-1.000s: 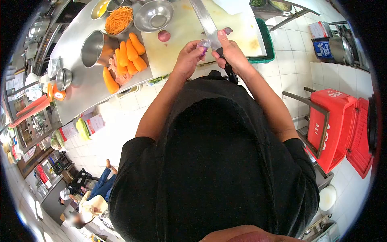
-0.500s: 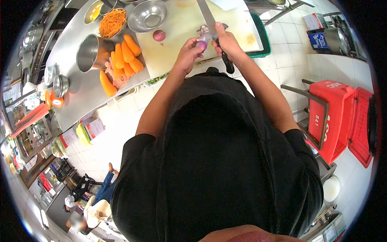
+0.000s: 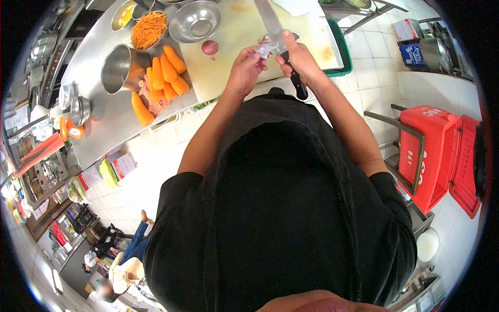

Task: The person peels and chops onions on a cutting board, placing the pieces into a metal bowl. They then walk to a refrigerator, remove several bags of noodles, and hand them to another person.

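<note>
Over the cutting board (image 3: 208,78), my left hand (image 3: 246,70) is closed on a small purple-and-white onion (image 3: 264,50), blurred and partly hidden by the fingers. Black-handled, the knife (image 3: 269,18) is gripped in my right hand (image 3: 301,58), its broad blade pointing away from me beside the onion. Bits of dark peel show near the blade. A whole red onion (image 3: 210,47) rests on the board left of my hands. Peeled carrots (image 3: 167,68) lie on the steel table, some on pinkish pieces of something.
A steel pot (image 3: 117,70), a bowl of shredded carrot (image 3: 148,30) and a steel bowl (image 3: 195,22) stand left of the board. A green bin (image 3: 343,52) is at its right edge. A red crate (image 3: 431,151) stands right. Another person (image 3: 130,260) is at lower left.
The onion has turned in my left hand and shows less purple. My right hand and the knife sit slightly lower and further right. The whole view has shifted a little.
</note>
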